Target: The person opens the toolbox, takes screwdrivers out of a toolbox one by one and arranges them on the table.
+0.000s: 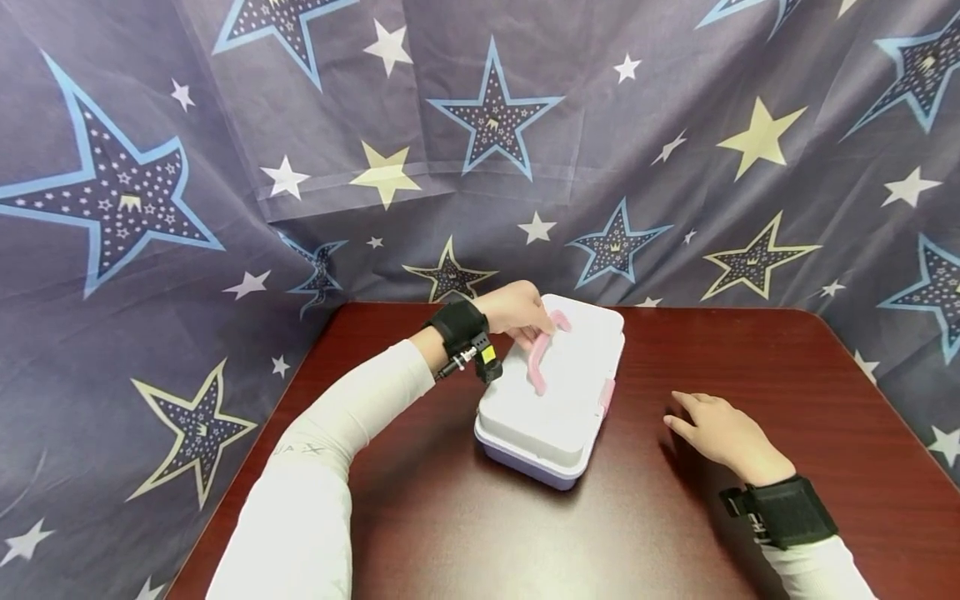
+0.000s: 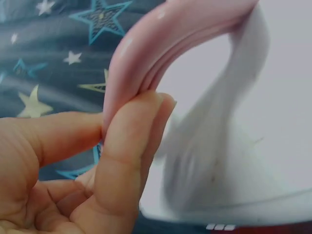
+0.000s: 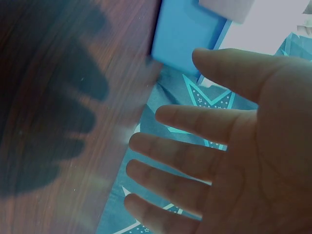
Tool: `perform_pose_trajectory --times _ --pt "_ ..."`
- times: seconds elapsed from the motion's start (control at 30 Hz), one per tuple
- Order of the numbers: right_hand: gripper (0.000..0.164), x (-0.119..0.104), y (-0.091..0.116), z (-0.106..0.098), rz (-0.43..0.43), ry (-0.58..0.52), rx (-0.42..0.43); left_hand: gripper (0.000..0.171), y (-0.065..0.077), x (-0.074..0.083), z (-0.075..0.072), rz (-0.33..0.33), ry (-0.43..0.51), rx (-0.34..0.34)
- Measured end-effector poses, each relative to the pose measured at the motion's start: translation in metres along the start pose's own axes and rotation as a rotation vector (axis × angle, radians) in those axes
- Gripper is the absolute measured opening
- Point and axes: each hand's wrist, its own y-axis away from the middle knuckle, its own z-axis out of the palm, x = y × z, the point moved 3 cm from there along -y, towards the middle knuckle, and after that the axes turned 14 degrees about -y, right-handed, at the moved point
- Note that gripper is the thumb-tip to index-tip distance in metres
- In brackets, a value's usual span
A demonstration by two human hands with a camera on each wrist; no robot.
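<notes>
A lidded box with a white lid and a blue-purple base stands on the table, its lid closed. On the lid is a raised pink handle, which my left hand pinches between thumb and fingers. Close up in the left wrist view, the thumb and a finger of that hand press on either side of the pink handle. My right hand hovers over the table to the right of the box, fingers extended and holding nothing. A pink latch sits on the box's right side.
The box rests on a dark red-brown wooden table with a rounded far corner. Behind and beside the table hangs a grey star-patterned cloth. Both wrists wear black straps with small cameras.
</notes>
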Motion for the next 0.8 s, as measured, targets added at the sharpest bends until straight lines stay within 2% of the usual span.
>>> perform_pose_trajectory --times 0.13,0.27,0.33,0.4,0.47,0.6,0.7,0.8 --pt "0.051 0.0 -0.001 0.0 0.001 -0.001 0.007 0.009 0.003 -0.011 -0.001 -0.048 0.198 0.004" --pt "0.05 -0.001 -0.002 0.0 0.003 -0.007 0.003 0.02 0.008 -0.019 0.004 -0.081 0.387 0.009" --pt "0.05 -0.001 -0.003 0.0 0.003 -0.012 0.006 0.026 0.011 -0.02 0.008 -0.088 0.448 0.005" --pt "0.049 -0.002 -0.004 0.0 0.001 -0.016 0.007 0.027 0.014 -0.02 0.012 -0.091 0.465 -0.002" --pt "0.049 -0.003 -0.005 0.001 0.0 -0.018 0.002 0.026 0.017 -0.02 0.014 -0.084 0.44 -0.011" --pt "0.05 -0.004 -0.007 0.002 -0.001 -0.024 -0.013 0.022 0.021 -0.02 0.009 -0.015 0.257 0.009" --pt "0.05 -0.006 -0.008 0.001 -0.001 -0.033 -0.013 0.025 0.027 -0.024 0.001 0.036 0.132 0.091" --pt "0.05 -0.007 -0.008 0.0 -0.002 -0.039 -0.014 0.028 0.036 -0.032 -0.006 0.055 0.018 0.232"
